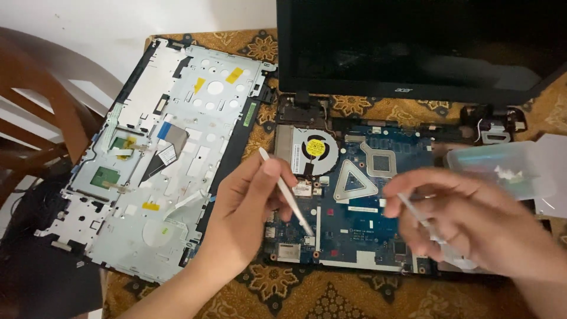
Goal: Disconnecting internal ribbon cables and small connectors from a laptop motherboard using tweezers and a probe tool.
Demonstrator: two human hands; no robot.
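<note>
The left hand (248,212) held a thin white plastic stick (286,192) pinched between thumb and fingers (273,167), closed firmly on it, with its lower tip resting on the blue laptop circuit board (366,230) near the board's left edge. The right hand (472,224) was blurred; its fingers were curled round a slim clear plastic syringe-like tube (422,221), which pointed down and to the right over the right part of the same board. The board lay in the opened black laptop base (277,251) on a desk covered with a brown and gold patterned cloth (283,289). A round fan with a yellow centre (315,150) sat at the board's upper left, just beside a silver triangular metal bracket (354,183). The dark laptop screen (413,47) stood behind. To the left lay the removed silver-grey metal-backed keyboard cover (171,147), underside up. A clear plastic box (502,168) rested just beyond the right hand, near the base's right edge.
</note>
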